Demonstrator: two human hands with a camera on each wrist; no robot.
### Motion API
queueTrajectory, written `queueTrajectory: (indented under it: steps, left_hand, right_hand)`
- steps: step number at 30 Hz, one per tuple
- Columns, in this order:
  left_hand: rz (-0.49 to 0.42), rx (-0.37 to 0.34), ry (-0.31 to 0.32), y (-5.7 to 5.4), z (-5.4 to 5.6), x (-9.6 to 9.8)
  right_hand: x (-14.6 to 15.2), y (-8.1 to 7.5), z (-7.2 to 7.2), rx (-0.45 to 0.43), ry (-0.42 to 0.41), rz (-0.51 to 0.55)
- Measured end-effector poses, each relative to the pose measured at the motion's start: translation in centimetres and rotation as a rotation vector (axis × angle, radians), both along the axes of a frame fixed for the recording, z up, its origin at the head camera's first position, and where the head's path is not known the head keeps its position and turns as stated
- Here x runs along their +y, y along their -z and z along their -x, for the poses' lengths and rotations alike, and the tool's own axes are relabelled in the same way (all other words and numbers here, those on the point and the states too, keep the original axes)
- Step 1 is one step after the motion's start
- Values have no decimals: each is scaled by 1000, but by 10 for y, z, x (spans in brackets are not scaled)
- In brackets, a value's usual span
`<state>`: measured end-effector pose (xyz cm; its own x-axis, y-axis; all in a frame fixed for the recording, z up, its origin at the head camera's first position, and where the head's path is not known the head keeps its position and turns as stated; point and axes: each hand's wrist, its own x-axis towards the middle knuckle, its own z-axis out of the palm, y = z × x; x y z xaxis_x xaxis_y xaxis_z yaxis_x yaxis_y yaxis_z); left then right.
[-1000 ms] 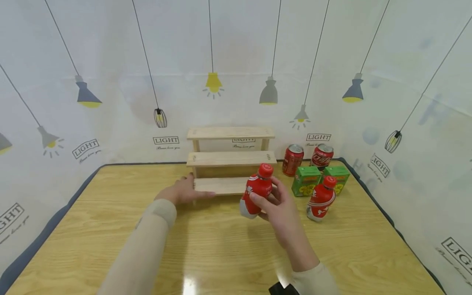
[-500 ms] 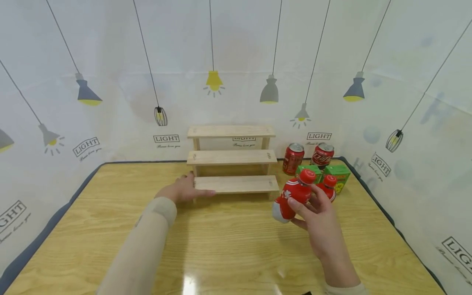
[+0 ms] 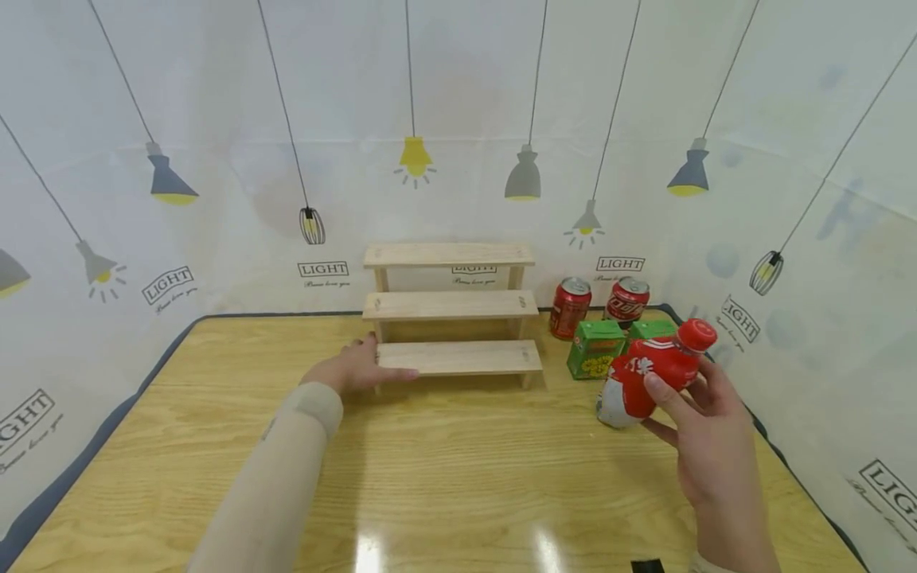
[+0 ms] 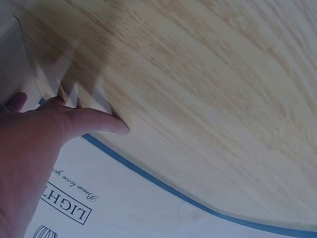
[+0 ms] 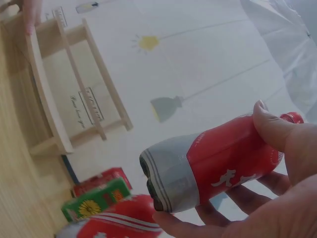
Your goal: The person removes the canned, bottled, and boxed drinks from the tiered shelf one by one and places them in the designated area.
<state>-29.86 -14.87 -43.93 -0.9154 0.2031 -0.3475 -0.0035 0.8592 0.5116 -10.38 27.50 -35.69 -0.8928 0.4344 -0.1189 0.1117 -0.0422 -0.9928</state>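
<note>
My right hand (image 3: 723,446) grips a red and white plastic drink bottle (image 3: 648,378) with a red cap, tilted above the table at the right. The bottle's lobed base (image 5: 171,181) faces left in the right wrist view. A second, matching bottle (image 5: 124,215) is below it there; in the head view the held bottle mostly covers it. My left hand (image 3: 354,368) holds the left end of the lowest step of a three-tier wooden display stand (image 3: 458,358), its thumb along the front edge. In the left wrist view a finger (image 4: 96,120) reaches down beside the stand.
Two red cola cans (image 3: 571,309) stand by the back wall, right of the stand. In front of them are two green juice boxes (image 3: 596,350), one partly covered by the held bottle. A lamp-printed cloth (image 3: 236,199) surrounds the wooden table (image 3: 444,477).
My right hand has carried the bottle rightwards from in front of the stand to before the second bottle, tilting it more. The left hand stays at the stand.
</note>
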Motion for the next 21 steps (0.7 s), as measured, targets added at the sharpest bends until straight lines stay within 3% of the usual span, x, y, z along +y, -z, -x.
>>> queueTrajectory:
  steps: [6,12,16,21]
  left_hand:
    - [11,-4,0,2,1,-2]
    - [-1,17,1,4,2,-3]
    - [-11,32,4,6,2,-4]
    - [-19,39,1,5,1,-2]
  right_hand:
    - [18,-13,2,37,134,-20]
    - [42,-24,22,66,268,-58]
    - [61,-9,39,14,259,-116]
    - [73,27,58,-108,179,-223]
